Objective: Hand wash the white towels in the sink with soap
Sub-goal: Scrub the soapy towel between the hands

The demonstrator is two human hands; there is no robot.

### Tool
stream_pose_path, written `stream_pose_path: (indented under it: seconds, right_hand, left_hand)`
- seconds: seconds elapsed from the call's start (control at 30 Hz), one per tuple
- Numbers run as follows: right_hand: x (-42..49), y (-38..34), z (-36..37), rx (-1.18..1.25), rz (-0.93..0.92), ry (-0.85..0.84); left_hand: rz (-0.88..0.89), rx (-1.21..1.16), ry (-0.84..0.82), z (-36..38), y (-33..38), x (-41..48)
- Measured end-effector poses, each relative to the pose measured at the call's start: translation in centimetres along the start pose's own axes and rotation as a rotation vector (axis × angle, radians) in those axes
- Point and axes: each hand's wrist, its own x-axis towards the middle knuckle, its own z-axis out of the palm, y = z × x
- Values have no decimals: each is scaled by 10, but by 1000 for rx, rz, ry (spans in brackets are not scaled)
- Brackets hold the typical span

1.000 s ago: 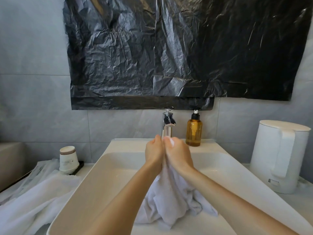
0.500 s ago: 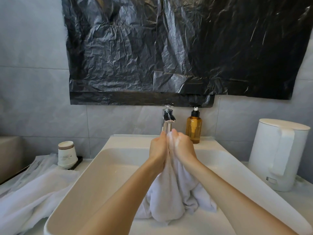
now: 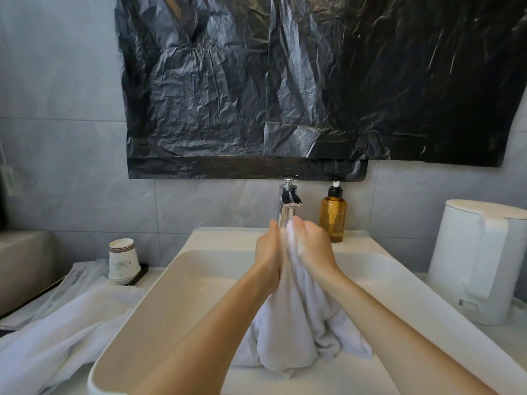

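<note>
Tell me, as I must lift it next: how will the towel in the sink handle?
Likely floppy: the towel hangs in loose folds from the left hand and right hand. Probably heavy: thick, seemingly wet. Maybe slippery, given suds at the fingers.

1. Two white towels: sink towel [image 3: 288, 337], tabletop towel [image 3: 57, 346].
2. One sink [image 3: 176, 295].
3. One tap [image 3: 288, 201].
4. One amber soap bottle [image 3: 333, 215].
5. One white kettle [image 3: 479, 260].
6. One stack of paper cups [image 3: 123, 259]; number in it unclear.
7. One black plastic covering [image 3: 285, 81].
</note>
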Motion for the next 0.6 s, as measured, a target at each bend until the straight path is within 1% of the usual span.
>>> stream_pose_path:
  seconds: [0.03, 0.07, 0.13, 0.17, 0.2, 0.23, 0.27, 0.3, 0.33, 0.37, 0.4, 0.43, 0.47, 0.5, 0.57, 0.6]
  right_hand:
    - [0, 0, 0, -45, 29, 46]
    - [-3, 3, 1, -60, -1, 31]
    - [-16, 9, 8, -29, -93, -119]
    - [-17, 11, 8, 10, -108, -169]
    - [-11, 8, 4, 48, -74, -158]
    - [-2, 4, 0, 59, -17, -93]
    - [2, 2, -1, 16, 36, -22]
    - [2, 1, 0, -14, 40, 20]
    - [-2, 3, 1, -11, -7, -2]
    - [-11, 2, 3, 6, -82, -65]
    - [-21, 2, 5, 29, -130, -168]
    - [-25, 2, 6, 65, -162, -233]
    - [-21, 2, 3, 78, -139, -232]
    - [-11, -1, -1, 68, -89, -164]
    - [-3, -7, -2, -45, 23, 3]
    - [-5, -5, -1, -69, 12, 20]
  left_hand:
    - [-3, -7, -10, 3, -1, -2]
    - [-15, -26, -4, 3, 1, -2]
    - [-31, -44, 30, -3, 3, 3]
    - [-35, -58, 29, -4, 2, 5]
    - [-39, -78, 12, -4, 2, 4]
    - [-38, -88, -10, -3, 1, 3]
    - [-32, -88, -34, -2, 0, 2]
    - [-23, -89, -46, -1, -1, 1]
    - [-19, -102, -41, -2, 0, 1]
    - [-16, -101, -23, -5, 3, 1]
    - [-13, -80, 4, -7, 4, 3]
    - [-5, -59, 17, -9, 5, 4]
    - [2, -56, 11, -8, 5, 3]
    - [4, -62, -8, -6, 5, 0]
    - [3, -64, -36, -1, 4, -2]
    - [-2, -60, -33, 0, 4, -3]
